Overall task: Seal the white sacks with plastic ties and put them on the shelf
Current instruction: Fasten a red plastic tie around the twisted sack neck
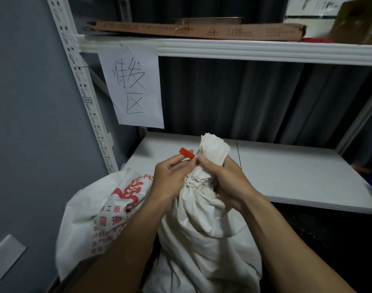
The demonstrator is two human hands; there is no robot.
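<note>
The left hand (172,176) pinched the red plastic tie (186,153) between thumb and curled fingers, and the tie's flat red tab stuck out toward eleven o'clock above the knuckles. The right hand (225,178) was clamped round the gathered neck of the white sack (202,229), with its thumb and forefinger meeting the near end of the tie at its ten o'clock. Whether the tie already ran round the neck could not be told, since the hands covered that part. The bunched top of the sack stood out of the right fist at twelve o'clock. Its full body hung at six o'clock between the two forearms, in front of the lower shelf board (286,172).

A printed sack (109,208) with red characters lay at eight o'clock of the hands, touching the white sack. At eleven o'clock a paper sign (132,85) with handwritten characters hung from the upper shelf beam (244,49). A flat cardboard box (202,30) lay on that beam at twelve o'clock. The perforated upright (79,81) rose at ten o'clock against the grey wall (22,123).
</note>
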